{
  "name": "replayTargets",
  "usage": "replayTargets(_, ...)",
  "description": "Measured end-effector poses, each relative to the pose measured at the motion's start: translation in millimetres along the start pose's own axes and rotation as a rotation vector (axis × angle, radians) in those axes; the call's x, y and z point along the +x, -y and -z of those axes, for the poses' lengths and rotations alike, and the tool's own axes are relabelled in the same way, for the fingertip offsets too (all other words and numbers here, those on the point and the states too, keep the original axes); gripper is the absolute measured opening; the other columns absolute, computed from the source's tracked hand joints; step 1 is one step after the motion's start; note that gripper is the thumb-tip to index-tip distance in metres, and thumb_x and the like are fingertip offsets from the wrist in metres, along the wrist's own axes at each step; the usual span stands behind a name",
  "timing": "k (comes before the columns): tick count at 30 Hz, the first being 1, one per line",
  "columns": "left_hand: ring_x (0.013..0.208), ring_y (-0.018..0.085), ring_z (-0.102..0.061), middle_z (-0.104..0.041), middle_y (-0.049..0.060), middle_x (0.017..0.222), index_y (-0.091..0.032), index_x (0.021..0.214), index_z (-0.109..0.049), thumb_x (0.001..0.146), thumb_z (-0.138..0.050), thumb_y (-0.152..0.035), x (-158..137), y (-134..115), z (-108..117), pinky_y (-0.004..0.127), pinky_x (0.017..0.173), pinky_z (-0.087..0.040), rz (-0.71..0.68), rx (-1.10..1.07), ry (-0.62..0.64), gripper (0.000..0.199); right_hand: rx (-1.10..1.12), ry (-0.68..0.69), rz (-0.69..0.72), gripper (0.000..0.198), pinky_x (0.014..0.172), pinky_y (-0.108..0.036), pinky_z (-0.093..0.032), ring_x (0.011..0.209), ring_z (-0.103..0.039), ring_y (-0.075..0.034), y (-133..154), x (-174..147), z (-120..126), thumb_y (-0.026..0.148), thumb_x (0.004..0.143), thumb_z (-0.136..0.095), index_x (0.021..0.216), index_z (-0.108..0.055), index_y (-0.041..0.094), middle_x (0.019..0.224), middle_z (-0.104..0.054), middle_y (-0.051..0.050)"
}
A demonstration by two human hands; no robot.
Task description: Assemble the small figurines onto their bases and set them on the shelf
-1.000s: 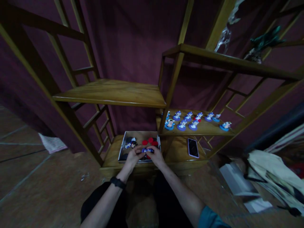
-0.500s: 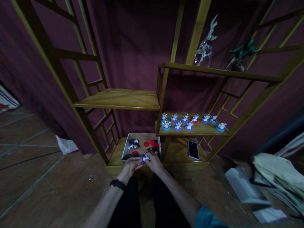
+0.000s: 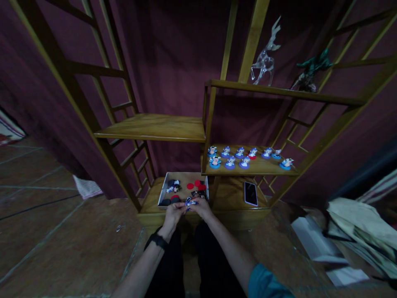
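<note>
Between my hands, over the front edge of a shallow cardboard box (image 3: 162,191), is a small purple-and-white figurine (image 3: 190,202). My left hand (image 3: 174,212) pinches it from the left, and my right hand (image 3: 202,207) grips it from the right. The fingers cover part of it. Inside the box lie red discs (image 3: 190,186), dark discs (image 3: 166,202) and a few loose dark-and-white figurines (image 3: 173,187). Some contents near my right hand are partly hidden.
Several figurines on round bases, one a purple-and-white figurine (image 3: 244,162), stand on the right shelf (image 3: 263,169). Below lies a phone (image 3: 251,193). A clear deer ornament (image 3: 264,62) and a green ornament (image 3: 313,70) stand higher up. A pale bag (image 3: 353,219) sits at right.
The figurine in my hands has turned from fairly upright to a more sideways tilt. Both hands stay together at the box's front edge. The view has shifted slightly.
</note>
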State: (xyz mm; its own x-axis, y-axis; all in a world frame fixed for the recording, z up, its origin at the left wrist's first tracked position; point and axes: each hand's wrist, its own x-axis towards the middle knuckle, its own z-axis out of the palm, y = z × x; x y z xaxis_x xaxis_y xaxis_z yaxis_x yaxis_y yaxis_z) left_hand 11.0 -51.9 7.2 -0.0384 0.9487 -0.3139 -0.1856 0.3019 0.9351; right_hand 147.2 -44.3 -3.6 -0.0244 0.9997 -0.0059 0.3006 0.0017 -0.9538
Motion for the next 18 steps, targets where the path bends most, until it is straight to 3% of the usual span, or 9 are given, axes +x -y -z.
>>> replayTargets(9, 0.05, 0.011, -0.058, -0.064, 0.003, 0.057, -0.01, 0.065, -0.064, 0.046, -0.082, -0.016, -12.7, -4.6, 6.0, 0.023, 0.053, -0.048, 0.022, -0.069, -0.033, 0.026, -0.288, -0.034, 0.185, 0.021, 0.067, -0.026, -0.047, 0.07, -0.061, -0.016, 8.7, -5.6, 0.7, 0.016, 0.066, -0.058, 0.084, -0.068, 0.023, 0.077, -0.069, -0.002)
replayTargets(18, 0.052, 0.009, -0.058, -0.065, 0.005, 0.06, -0.008, 0.067, -0.067, 0.045, -0.083, -0.017, -12.1, -6.0, 4.5, 0.02, 0.054, -0.047, 0.013, -0.099, 0.011, 0.028, -0.166, -0.064, 0.12, 0.02, 0.072, -0.03, -0.048, 0.073, -0.062, -0.017, 6.1, -3.8, -0.6, 0.021, 0.066, -0.057, 0.083, -0.067, 0.022, 0.078, -0.068, -0.001)
